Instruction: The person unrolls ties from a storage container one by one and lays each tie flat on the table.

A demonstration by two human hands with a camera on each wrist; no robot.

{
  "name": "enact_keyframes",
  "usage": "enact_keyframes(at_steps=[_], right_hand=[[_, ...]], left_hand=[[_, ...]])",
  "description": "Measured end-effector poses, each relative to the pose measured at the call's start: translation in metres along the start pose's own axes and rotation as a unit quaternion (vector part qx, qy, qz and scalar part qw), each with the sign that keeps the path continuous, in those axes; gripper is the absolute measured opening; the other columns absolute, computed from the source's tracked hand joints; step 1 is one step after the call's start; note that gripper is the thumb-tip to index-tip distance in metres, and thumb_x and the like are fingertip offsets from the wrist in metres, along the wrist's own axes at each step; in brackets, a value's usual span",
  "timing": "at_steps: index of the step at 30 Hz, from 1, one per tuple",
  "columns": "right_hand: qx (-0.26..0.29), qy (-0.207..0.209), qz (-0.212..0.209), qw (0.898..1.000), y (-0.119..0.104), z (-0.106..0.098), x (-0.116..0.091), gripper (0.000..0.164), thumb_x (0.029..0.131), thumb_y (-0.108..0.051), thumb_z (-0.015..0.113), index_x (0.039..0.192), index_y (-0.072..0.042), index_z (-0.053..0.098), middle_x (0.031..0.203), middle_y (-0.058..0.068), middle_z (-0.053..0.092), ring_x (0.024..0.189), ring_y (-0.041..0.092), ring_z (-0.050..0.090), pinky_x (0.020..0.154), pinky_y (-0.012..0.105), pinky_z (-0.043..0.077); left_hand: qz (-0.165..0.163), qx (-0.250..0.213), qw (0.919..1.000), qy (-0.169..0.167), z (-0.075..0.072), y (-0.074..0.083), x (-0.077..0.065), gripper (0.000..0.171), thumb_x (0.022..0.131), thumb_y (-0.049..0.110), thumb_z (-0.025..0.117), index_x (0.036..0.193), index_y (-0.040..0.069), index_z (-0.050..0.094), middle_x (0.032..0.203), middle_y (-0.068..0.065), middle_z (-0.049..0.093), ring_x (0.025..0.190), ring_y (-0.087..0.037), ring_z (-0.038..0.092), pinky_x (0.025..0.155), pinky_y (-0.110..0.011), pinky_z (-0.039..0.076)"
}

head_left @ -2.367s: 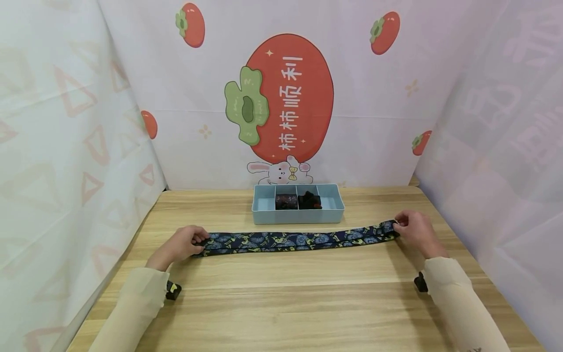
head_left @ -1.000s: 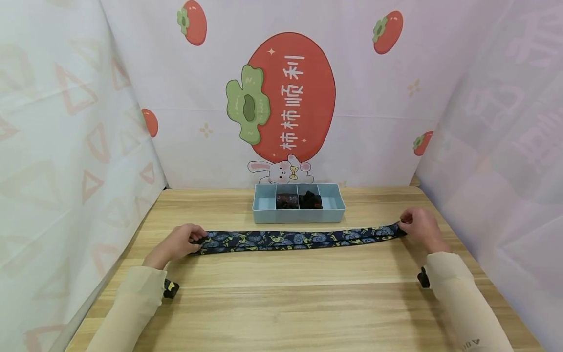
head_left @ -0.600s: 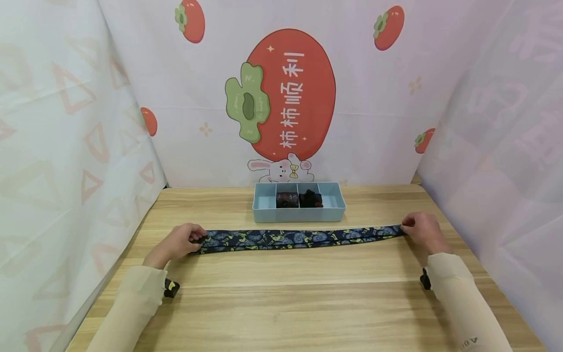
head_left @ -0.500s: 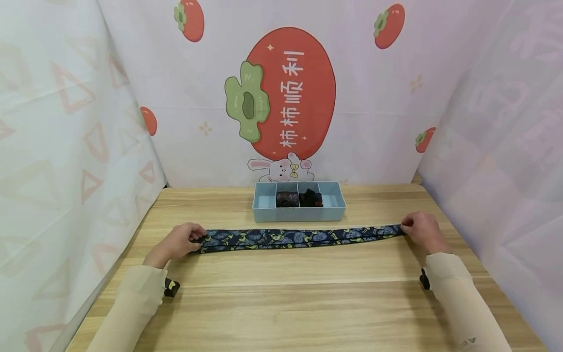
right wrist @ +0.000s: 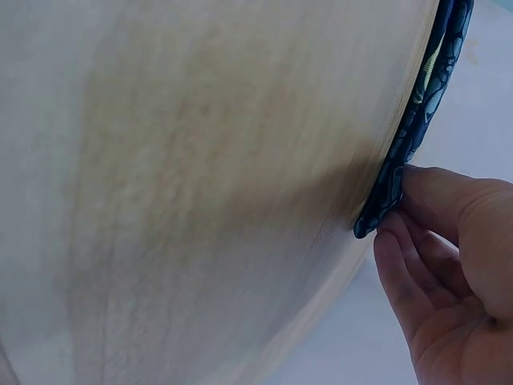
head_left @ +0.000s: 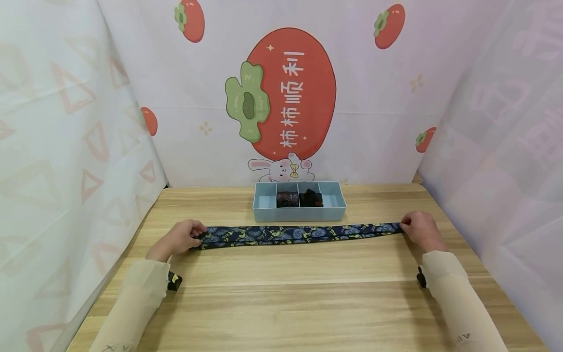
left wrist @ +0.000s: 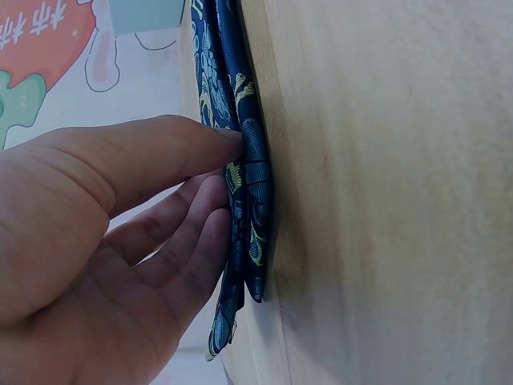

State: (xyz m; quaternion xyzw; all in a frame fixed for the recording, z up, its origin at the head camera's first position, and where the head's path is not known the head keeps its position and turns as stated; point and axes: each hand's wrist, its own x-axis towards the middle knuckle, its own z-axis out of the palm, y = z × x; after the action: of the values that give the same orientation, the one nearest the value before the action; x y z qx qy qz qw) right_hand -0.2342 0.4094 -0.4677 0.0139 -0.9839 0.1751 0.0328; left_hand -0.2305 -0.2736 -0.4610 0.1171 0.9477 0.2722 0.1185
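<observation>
We see a navy patterned necktie (head_left: 281, 235) stretched across the wooden table (head_left: 281, 298), on the near side of the blue divided box (head_left: 299, 214). The left hand (head_left: 182, 236) pinches its wider end between thumb and fingers; the right hand (head_left: 423, 231) likewise pinches the narrower end. Two dark bundles (head_left: 288, 196) fill the box's middle compartments.

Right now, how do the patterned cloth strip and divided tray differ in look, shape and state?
The cloth strip is dark blue with yellow figures; the tray is pale blue. The cloth strip is long and narrow; the tray is a shorter box. The left hand and right hand grip the cloth strip near its ends; neither touches the tray. Both are bluish and longer than wide.
</observation>
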Motion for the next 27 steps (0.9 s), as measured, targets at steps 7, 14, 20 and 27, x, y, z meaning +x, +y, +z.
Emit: enact_keyframes(at_steps=[7,14,20,27], right_hand=[[0.000,0.007,0.001,1.000,-0.001,0.002,0.004,0.015,0.098,-0.002,0.068,0.100,0.011,0.075,0.098,0.029,0.073,0.089,0.044,0.068,0.080,0.058,0.058],[-0.001,-0.005,0.000,1.000,-0.003,0.000,0.008,0.016,0.099,-0.002,0.067,0.100,0.012,0.074,0.097,0.029,0.073,0.087,0.042,0.068,0.078,0.056,0.058],[-0.005,-0.070,-0.003,0.998,-0.017,-0.026,0.015,0.028,0.100,-0.007,0.064,0.115,0.017,0.068,0.111,0.037,0.069,0.092,0.045,0.068,0.078,0.055,0.058],[-0.016,-0.084,-0.069,0.994,-0.067,-0.055,0.041,0.049,0.099,-0.023,0.072,0.128,0.016,0.063,0.125,0.039,0.063,0.112,0.052,0.063,0.095,0.065,0.054]], left_hand=[[-0.008,0.003,1.0000,0.004,-0.003,-0.001,0.006,0.030,0.091,-0.006,0.072,0.120,-0.005,0.070,0.109,-0.018,0.069,0.101,-0.029,0.064,0.090,-0.046,0.057],[-0.008,0.014,0.9999,-0.001,-0.005,0.001,0.009,0.030,0.091,-0.006,0.070,0.121,-0.005,0.070,0.110,-0.018,0.069,0.101,-0.030,0.063,0.090,-0.045,0.057],[0.008,0.055,0.9982,-0.025,-0.011,0.014,0.010,0.029,0.091,-0.006,0.072,0.120,-0.008,0.069,0.109,-0.020,0.069,0.099,-0.030,0.063,0.090,-0.048,0.057],[0.024,0.099,0.9943,-0.032,-0.024,0.050,0.022,0.040,0.100,0.011,0.068,0.134,-0.011,0.062,0.130,-0.030,0.067,0.121,-0.045,0.064,0.103,-0.058,0.055]])
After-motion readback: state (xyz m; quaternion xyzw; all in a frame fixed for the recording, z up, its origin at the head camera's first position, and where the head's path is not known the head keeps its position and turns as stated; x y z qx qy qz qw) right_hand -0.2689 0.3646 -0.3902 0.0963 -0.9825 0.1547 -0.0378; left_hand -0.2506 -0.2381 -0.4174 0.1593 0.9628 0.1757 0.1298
